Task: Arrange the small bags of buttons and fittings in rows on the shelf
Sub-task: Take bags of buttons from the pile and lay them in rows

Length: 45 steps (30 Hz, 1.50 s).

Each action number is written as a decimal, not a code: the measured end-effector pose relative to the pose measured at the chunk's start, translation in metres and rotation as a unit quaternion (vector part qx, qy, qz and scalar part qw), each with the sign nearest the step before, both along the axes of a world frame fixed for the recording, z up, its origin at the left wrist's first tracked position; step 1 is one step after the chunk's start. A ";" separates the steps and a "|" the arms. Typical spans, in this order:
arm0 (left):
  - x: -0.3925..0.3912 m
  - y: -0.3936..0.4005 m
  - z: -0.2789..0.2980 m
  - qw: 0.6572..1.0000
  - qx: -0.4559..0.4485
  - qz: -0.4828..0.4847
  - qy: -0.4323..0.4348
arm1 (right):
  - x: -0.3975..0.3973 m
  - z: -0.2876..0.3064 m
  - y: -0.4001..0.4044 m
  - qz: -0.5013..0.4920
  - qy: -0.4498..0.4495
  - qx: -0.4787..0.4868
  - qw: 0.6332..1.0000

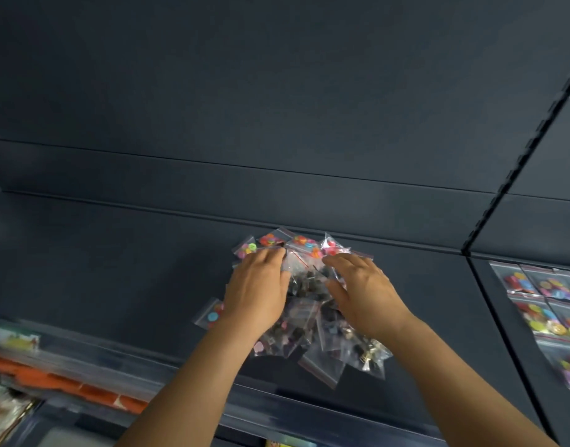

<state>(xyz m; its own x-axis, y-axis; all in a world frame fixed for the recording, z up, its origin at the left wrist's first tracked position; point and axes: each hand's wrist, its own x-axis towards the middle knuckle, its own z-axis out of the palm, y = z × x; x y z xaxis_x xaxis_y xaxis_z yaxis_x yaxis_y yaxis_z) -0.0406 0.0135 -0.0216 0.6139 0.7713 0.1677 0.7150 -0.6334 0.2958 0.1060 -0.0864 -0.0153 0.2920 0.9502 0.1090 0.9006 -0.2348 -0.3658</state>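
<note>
Shelf [116,269] of dark blue-grey board filled most of my view, with its back panel rising behind and a slotted upright dividing it from the next bay on my right. In that next bay a set of clear bags of coloured buttons [548,304] lay flat, side by side and in rows, so part of the job looked done there. On my own bay the stock sat as one loose heap of small clear bags [309,304], piled over one another at all angles, near the back edge of the board. Top of the heap held bright buttons in pink, orange and blue; the lower part held darker fittings, some brass-coloured. One stray bag with a blue and a red button [211,314] lay just beside the heap on its left, partly under my wrist. My left hand [257,295] lay palm-down on the left flank of the heap, fingers bent over the bags and fingertips pressing into the plastic; whether it truly gripped one I could not tell. My right hand [364,291] rested on the right flank, fingers fairly straight and spread, thumb toward the middle, holding nothing that I could see. Judged step: gathering or steadying the heap, sorting not yet begun here. Next move would call for pinching single bags off the top, since the slick plastic should slide, and laying each flat from one end of the board.
</note>
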 end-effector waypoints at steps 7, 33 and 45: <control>-0.013 0.059 -0.006 0.996 -0.060 0.055 0.023 | -0.011 0.004 0.063 0.034 0.010 -0.023 0.999; -0.015 0.096 -0.025 0.922 -0.230 0.106 -0.292 | -0.001 -0.025 0.168 -0.086 0.079 -0.062 0.991; -0.012 0.075 0.009 0.838 -0.328 0.085 -0.427 | -0.022 0.020 0.122 -0.015 0.430 0.087 0.898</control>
<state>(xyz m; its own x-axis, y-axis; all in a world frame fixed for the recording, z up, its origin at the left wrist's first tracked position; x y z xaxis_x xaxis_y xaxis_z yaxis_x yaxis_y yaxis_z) -0.0526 0.0884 -0.0127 0.3582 0.9336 -0.0048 0.1274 -0.0437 0.9909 0.0844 0.0360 0.0045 0.3637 0.9312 -0.0236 0.2612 -0.1263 -0.9570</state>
